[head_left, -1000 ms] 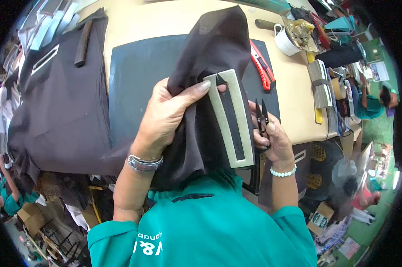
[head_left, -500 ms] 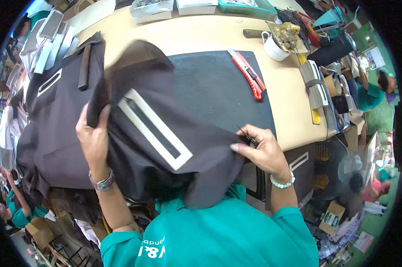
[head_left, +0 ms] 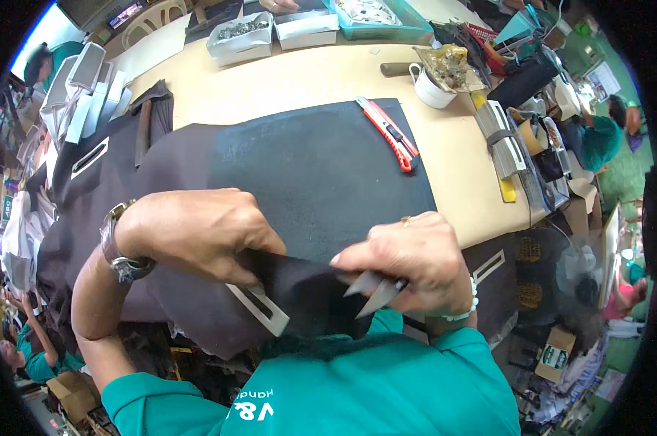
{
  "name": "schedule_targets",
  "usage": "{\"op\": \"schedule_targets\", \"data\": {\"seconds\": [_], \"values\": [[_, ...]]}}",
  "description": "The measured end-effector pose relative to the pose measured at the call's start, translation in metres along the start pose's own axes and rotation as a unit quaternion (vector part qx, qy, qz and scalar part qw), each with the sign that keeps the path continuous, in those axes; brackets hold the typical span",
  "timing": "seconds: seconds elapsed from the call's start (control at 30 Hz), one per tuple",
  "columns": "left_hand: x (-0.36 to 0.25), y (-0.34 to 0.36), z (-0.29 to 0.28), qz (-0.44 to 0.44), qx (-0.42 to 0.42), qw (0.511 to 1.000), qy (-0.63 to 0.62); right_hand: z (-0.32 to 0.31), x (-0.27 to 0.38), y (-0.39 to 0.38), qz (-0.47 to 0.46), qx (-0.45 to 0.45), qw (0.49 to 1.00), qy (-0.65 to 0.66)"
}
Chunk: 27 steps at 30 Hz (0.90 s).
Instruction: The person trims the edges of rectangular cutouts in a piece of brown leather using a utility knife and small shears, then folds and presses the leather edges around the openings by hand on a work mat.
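A large piece of dark brown cloth (head_left: 198, 312) spreads over the near left of the table and hangs at its front edge. My left hand (head_left: 198, 229) is closed on a fold of it, fingers pinching its upper side. Below those fingers shows part of a cream rectangular frame (head_left: 276, 321) with a slot in it; the rest is hidden. In my right hand (head_left: 419, 254) is a pair of small scissors (head_left: 377, 298), blades spread apart against the right part of the cloth. Whether the blades touch it, I cannot tell.
A red utility knife (head_left: 390, 134) lies on the dark cutting mat (head_left: 307, 182). Beyond are a white mug (head_left: 432, 93), a box of small metal parts (head_left: 241, 47) and a teal basket (head_left: 368, 30). A dark bar (head_left: 144, 134) rests on the cloth at left.
The cloth has come down and been turned, with its left part spread over the table. My left hand has moved right across it, and the scissors in my right hand now show spread blades.
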<state>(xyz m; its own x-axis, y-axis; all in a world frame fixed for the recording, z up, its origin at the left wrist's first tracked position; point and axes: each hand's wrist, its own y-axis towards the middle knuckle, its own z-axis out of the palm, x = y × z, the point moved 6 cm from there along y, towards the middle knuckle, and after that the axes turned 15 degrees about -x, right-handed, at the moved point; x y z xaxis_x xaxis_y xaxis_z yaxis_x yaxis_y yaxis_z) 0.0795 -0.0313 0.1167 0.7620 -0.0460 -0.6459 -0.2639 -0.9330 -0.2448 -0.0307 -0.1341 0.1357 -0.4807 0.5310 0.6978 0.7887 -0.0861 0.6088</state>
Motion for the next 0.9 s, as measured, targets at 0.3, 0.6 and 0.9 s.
{"op": "schedule_targets", "data": {"seconds": [0.3,0.6,0.9], "values": [[0.047,-0.089,-0.028,-0.365,-0.104,0.925,0.016,-0.006,-0.063,-0.017,0.098,-0.239,0.966,0.008],[0.078,-0.473,-0.101,-0.751,-0.236,0.509,0.349,0.008,-0.118,-0.088,0.349,-0.233,0.904,0.083],[0.111,-0.253,-0.035,-0.527,-0.597,0.603,-0.041,0.007,-0.127,-0.106,0.373,-0.324,0.859,0.137]]}}
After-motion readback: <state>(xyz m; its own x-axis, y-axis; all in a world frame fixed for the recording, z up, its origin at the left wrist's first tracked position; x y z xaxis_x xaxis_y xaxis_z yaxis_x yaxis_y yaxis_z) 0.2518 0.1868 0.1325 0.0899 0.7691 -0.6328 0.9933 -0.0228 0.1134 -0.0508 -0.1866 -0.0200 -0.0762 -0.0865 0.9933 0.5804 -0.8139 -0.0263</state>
